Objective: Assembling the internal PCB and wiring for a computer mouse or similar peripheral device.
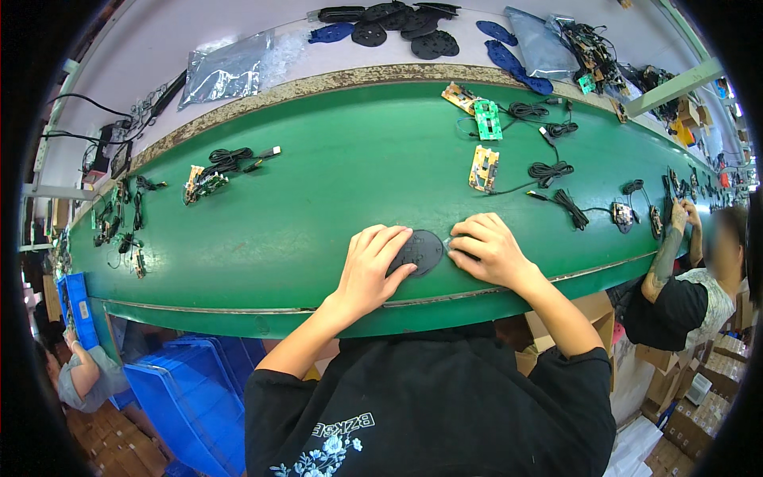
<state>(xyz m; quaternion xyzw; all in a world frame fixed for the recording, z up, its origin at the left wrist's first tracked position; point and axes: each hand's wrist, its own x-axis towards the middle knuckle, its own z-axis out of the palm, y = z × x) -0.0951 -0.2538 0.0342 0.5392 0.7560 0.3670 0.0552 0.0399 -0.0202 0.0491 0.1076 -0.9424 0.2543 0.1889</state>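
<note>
On the near edge of the green conveyor belt (318, 199), a dark oval plastic base plate (421, 250) lies flat between the person's two hands. The left hand (369, 270) rests palm down over the plate's left side, fingers spread and flat on it, pressing rather than clamping. The right hand (489, 248) sits just to the right of the plate, fingers curled together, fingertips touching its right rim; whether they pinch anything small there cannot be told.

Beyond the hands, farther across the belt, lie a yellow circuit board (483, 168) with a coiled black cable (550, 170), and a green circuit board (487, 119) further off. Well to the left of the left hand lies another board with cable (208, 181). Beyond the belt's far edge, on the pale table (159, 40), dark plates (413, 24) of the same kind are stacked loosely, near clear plastic bags (222, 67). To the right of the right hand, a co-worker's arm (664, 258) reaches to the belt. Below the left forearm stand blue plastic crates (183, 397).
</note>
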